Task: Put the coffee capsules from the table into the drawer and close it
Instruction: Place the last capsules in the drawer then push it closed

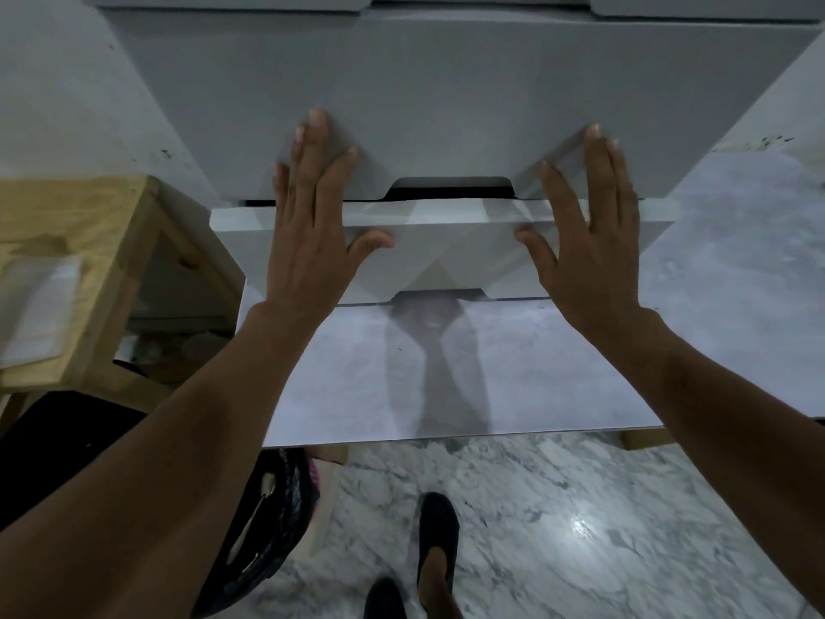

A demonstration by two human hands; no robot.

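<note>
A white drawer unit (446, 105) stands on the white table (558, 364). Its lowest drawer (446, 256) sticks out a short way, with a dark slit above its front. My left hand (312, 221) lies flat with fingers spread on the left of the drawer fronts, thumb resting on the lowest front. My right hand (585, 225) lies flat the same way on the right side. Neither hand holds anything. No coffee capsules are visible on the table or in the slit.
A wooden stool-like shelf (111, 243) with a white paper on it stands at the left. A dark bag (268, 520) lies on the marble floor (580, 529) below the table edge. My feet in dark shoes (435, 533) show beneath.
</note>
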